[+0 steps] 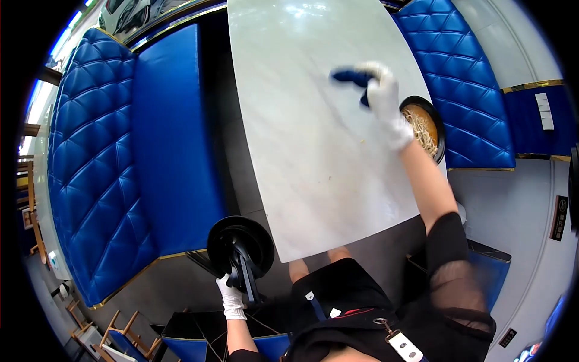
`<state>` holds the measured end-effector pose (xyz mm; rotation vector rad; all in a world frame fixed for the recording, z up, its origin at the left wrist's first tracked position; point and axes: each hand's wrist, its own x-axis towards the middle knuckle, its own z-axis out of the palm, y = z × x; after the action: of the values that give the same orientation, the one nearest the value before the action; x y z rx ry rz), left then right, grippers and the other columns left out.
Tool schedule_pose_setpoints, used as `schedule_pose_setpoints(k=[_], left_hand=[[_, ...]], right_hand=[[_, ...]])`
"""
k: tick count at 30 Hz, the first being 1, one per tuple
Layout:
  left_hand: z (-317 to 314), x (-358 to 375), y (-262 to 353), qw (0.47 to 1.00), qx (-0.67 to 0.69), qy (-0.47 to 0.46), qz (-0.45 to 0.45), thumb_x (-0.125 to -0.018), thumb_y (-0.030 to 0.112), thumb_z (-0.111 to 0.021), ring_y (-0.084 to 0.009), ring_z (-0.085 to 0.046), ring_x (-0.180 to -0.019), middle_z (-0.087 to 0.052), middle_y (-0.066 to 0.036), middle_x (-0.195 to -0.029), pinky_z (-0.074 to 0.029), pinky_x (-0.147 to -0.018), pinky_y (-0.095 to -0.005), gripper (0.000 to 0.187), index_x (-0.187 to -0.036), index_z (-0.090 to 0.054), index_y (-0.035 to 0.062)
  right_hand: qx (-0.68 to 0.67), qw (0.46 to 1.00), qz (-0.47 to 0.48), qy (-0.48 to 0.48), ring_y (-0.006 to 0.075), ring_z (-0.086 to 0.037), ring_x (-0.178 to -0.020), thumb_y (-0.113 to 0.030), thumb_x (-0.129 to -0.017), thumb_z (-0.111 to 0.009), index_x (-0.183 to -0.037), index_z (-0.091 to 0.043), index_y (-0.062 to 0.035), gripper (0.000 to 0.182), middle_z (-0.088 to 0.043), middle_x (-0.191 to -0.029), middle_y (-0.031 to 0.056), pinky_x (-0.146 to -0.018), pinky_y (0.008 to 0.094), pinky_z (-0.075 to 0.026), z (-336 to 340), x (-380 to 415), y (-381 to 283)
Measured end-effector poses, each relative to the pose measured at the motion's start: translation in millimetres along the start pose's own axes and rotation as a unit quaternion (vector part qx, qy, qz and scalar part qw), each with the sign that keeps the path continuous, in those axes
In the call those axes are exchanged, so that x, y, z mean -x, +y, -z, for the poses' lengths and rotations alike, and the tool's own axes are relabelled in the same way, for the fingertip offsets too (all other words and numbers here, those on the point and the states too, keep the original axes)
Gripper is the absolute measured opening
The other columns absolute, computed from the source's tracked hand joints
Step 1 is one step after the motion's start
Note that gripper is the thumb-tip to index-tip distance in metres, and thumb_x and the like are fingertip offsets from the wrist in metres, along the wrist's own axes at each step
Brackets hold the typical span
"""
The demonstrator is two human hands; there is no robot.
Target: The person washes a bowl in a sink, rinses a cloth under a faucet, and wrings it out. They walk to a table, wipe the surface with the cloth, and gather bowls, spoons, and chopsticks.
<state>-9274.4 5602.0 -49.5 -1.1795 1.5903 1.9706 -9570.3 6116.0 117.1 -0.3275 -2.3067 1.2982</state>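
Note:
My right hand [382, 93], in a white glove and blurred by motion, is closed on a dark blue cloth [350, 76] above the white marbled table [301, 151]. Near that wrist, at the table's right edge, a black bowl [442, 127] holds noodles in orange-brown broth. Off the table's front left corner, my gloved left hand [230, 297] grips a black bowl [217, 237]. Inside this bowl lies a black long-handled spoon [246, 276], its handle reaching over the rim toward me. Dark chopsticks [202, 263] stick out beside the bowl at the left.
Small crumbs [329, 178] dot the tabletop. A blue padded bench [172, 139] runs along the left, and a quilted blue seat back [455, 78] lines the right. Wooden chairs [123, 332] stand behind at lower left.

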Motion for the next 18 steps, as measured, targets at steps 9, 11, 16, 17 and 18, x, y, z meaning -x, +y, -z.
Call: schedule_pose_setpoints(k=[9,11,16,17,18], left_hand=[[17.3,22.9,-74.4,0.996,0.07,0.058,0.004,-0.088,0.022,-0.062,-0.0094,-0.054,-0.059,-0.059,0.002,-0.073,-0.044,-0.055,-0.0274,0.02,-0.09,-0.063,0.0029],[-1.3,40.0,-74.8,0.995,0.065,0.069,-0.024,-0.087,0.021,-0.063,-0.0096,-0.054,-0.059,-0.059,0.003,-0.072,-0.044,-0.055,-0.0279,0.018,-0.089,-0.063,0.0035],[-5.2,67.0,-108.0,0.992,0.099,0.08,-0.012,-0.086,0.021,-0.065,-0.0101,-0.056,-0.058,-0.061,0.002,-0.072,-0.044,-0.054,-0.0273,0.015,-0.087,-0.064,0.0055],[-7.3,74.1,-112.6,0.989,0.124,0.082,0.003,-0.085,0.021,-0.066,-0.0103,-0.056,-0.058,-0.061,0.002,-0.072,-0.043,-0.054,-0.0272,0.015,-0.087,-0.065,0.0057],[-2.1,73.6,-127.9,0.99,0.101,0.093,-0.005,-0.085,0.02,-0.065,-0.0103,-0.057,-0.058,-0.062,0.002,-0.072,-0.043,-0.053,-0.0272,0.015,-0.086,-0.065,0.005]], right_hand=[[0.316,0.937,0.084,0.12,0.0273,-0.057,-0.111,-0.008,-0.078,-0.049,-0.106,-0.068,-0.0093,0.035,-0.064,-0.117,0.0116,-0.101,0.0368,-0.039,-17.7,-48.0,167.2],[0.263,0.934,0.237,0.049,0.0276,-0.06,-0.106,0.001,-0.073,-0.048,-0.099,-0.071,-0.0081,0.036,-0.066,-0.11,0.0134,-0.095,0.0378,-0.044,-39.4,-6.4,123.1],[0.09,0.959,0.231,-0.134,0.0289,-0.061,-0.101,0.01,-0.067,-0.048,-0.093,-0.072,-0.0075,0.039,-0.069,-0.1,0.0111,-0.095,0.0366,-0.044,-33.2,120.1,53.5],[0.034,0.967,0.177,-0.181,0.03,-0.062,-0.1,0.013,-0.066,-0.048,-0.094,-0.071,-0.0061,0.041,-0.069,-0.099,0.0114,-0.095,0.0357,-0.044,-29.0,126.6,46.5],[0.011,0.964,0.229,-0.132,0.0288,-0.062,-0.097,0.012,-0.068,-0.048,-0.092,-0.071,-0.0043,0.037,-0.068,-0.098,0.0129,-0.093,0.0353,-0.046,-23.1,115.7,52.8]])
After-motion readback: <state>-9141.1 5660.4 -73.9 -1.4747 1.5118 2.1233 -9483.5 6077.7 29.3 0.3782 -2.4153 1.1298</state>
